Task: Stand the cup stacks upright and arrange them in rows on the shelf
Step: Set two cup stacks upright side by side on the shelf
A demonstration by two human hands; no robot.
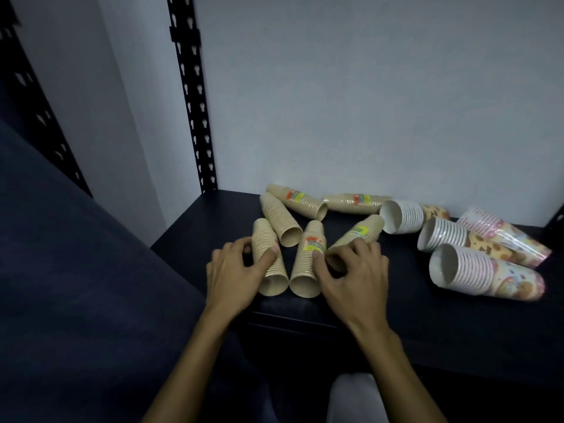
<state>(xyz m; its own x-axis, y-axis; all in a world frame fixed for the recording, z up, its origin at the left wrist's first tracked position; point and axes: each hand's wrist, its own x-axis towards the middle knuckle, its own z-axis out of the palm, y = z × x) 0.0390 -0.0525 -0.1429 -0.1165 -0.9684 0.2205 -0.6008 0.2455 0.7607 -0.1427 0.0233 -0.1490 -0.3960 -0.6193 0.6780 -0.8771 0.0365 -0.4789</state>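
Nearest the camera, two bare forearms reach forward from the six o'clock edge toward a dark shelf [427, 315]. The left hand [235, 276] curls its fingers and thumb around a tan cup stack [268, 257] lying on its side, open mouth toward the viewer. The right hand [351, 276] rests its thumb against a second tan stack [308, 261] with an orange and yellow label, while its curled fingers cover the near end of a third tan stack [363, 230] that angles away toward one o'clock — how firmly it grips, I cannot tell.

Just beyond, at about eleven o'clock from the hands, a fourth tan stack [280, 221] lies on its side, mouth toward the viewer. Behind it, near the pale wall [366, 102], two more labelled tan stacks [297, 200] [355, 203] lie flat.

At two to three o'clock, four larger stacks of white cups with printed patterns lie toppled — the nearest [485, 273] with its mouth facing left, the others [451, 239] [406, 216] [503, 236] behind it.

At ten o'clock, a black perforated upright [195, 117] rises from the shelf's back corner.
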